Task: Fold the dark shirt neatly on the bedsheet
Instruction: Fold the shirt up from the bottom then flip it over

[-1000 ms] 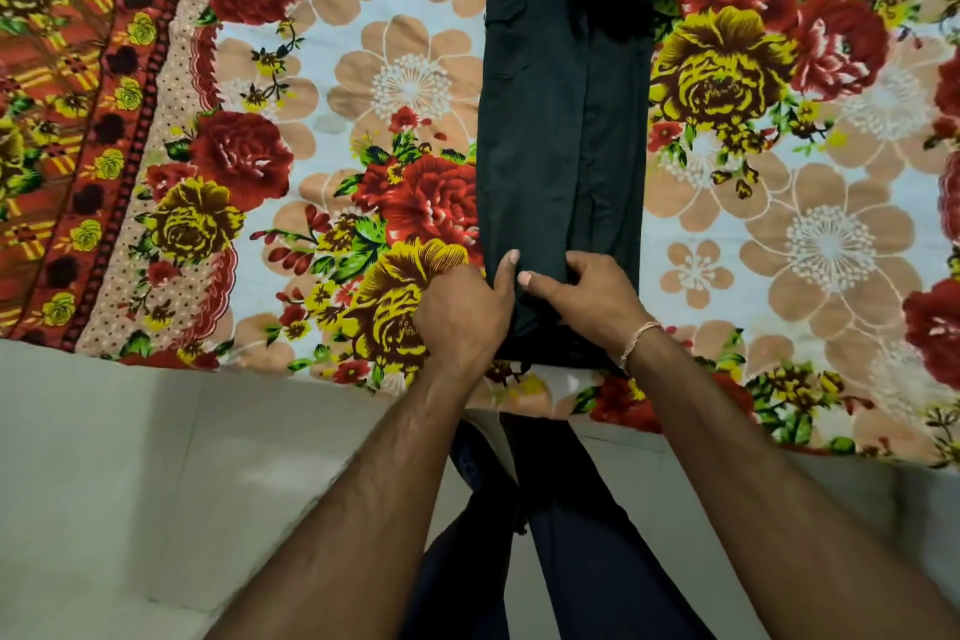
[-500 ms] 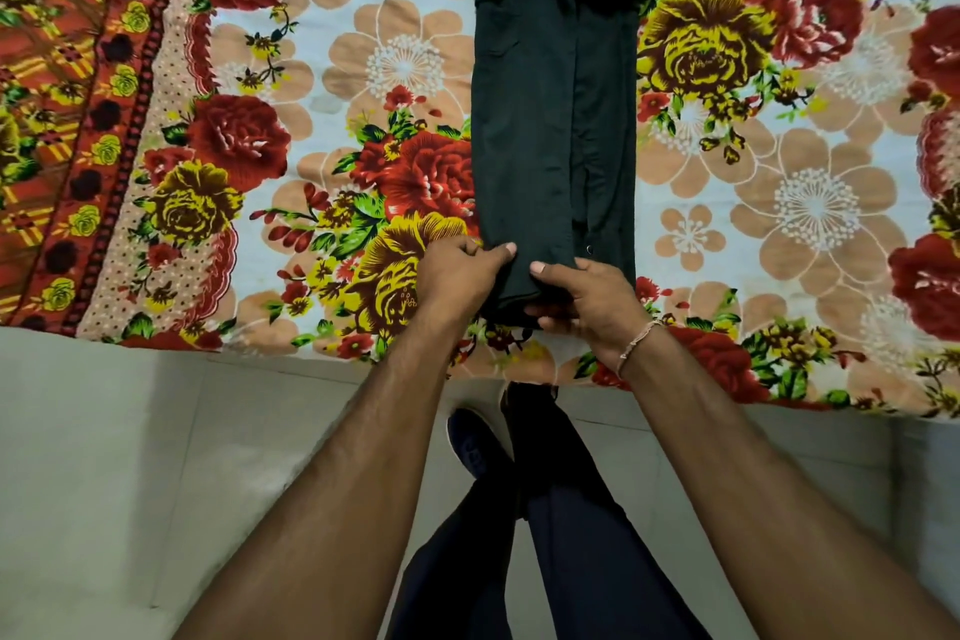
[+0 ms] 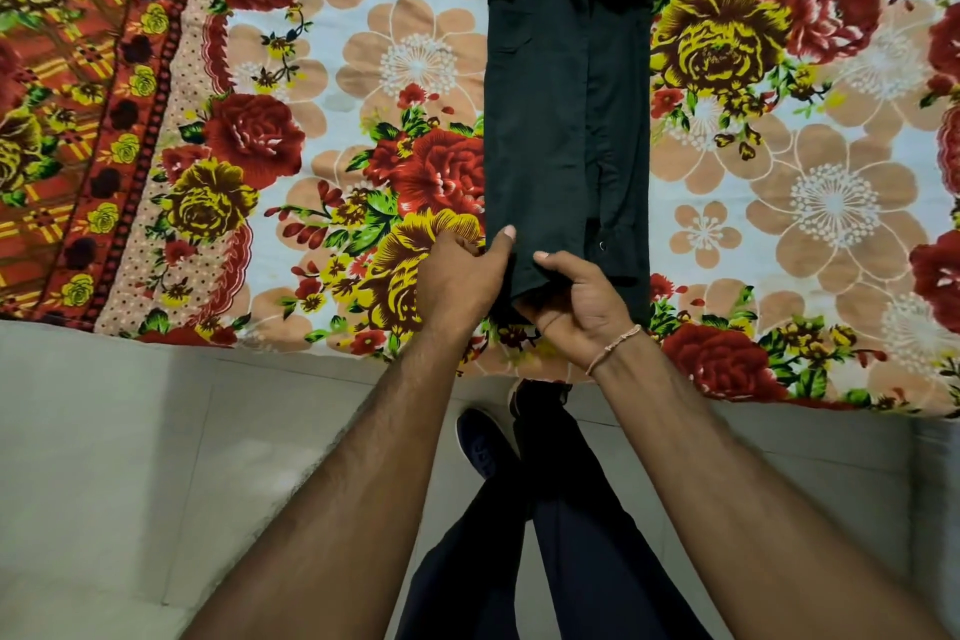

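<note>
The left hand pinches the near left corner of the dark shirt, thumb laid on top of the cloth. The right hand grips the near hem just beside it, fingers curled under the lifted edge, a thread bracelet on its wrist. The shirt lies as a long narrow strip running from the near edge of the flowered bedsheet to the far side. Nearer, pale floor tiles and a dark shoe show below.
</note>
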